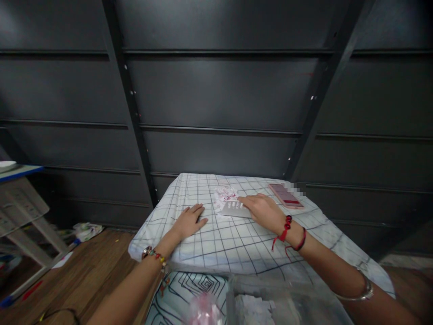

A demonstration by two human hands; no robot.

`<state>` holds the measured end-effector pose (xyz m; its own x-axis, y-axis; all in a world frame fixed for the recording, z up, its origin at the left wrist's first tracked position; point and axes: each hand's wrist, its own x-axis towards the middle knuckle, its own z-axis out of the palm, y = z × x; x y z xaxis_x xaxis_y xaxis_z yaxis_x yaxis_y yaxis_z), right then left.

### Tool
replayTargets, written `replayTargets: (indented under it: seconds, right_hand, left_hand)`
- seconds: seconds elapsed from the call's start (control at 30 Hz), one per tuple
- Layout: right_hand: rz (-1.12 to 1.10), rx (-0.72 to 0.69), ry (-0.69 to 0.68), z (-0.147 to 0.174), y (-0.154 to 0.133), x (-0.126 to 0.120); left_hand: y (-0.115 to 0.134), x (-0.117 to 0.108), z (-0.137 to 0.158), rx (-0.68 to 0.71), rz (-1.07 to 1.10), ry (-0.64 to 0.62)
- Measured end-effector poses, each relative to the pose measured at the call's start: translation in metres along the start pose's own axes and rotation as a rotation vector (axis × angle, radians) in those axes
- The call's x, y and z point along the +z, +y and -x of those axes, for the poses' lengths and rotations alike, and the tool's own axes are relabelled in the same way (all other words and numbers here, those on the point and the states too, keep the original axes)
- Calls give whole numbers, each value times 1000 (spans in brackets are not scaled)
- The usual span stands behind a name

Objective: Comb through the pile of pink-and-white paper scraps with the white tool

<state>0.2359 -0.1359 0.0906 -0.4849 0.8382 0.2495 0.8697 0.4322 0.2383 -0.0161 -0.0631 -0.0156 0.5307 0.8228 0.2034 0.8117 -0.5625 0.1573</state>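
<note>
My left hand lies flat on the white checked cloth, fingers stretched out, with nothing in it. My right hand is closed on the right end of a flat grey card, which has a row of small white pieces along its upper part. Just behind the card, a crumpled white sheet or wrapper with red marks rests on the cloth. The tips of my right fingers touch the card's top edge; my thumb is mostly hidden.
A pink-edged phone lies right of my right hand. Close to me stand a clear plastic box with white papers and a blurred pink bag on a patterned blue cloth. Dark panels rise behind; a blue-edged table stands left.
</note>
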Motion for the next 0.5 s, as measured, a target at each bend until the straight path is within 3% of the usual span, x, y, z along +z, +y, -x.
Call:
replayTargets:
  seconds: [0.3, 0.5]
  right_hand:
    - [-38, -49, 19, 10, 1, -6]
    - [4, 5, 60, 9, 6, -7]
  left_hand:
    - [2, -4, 1, 8, -15, 18]
    - [2, -4, 1, 13, -24, 26]
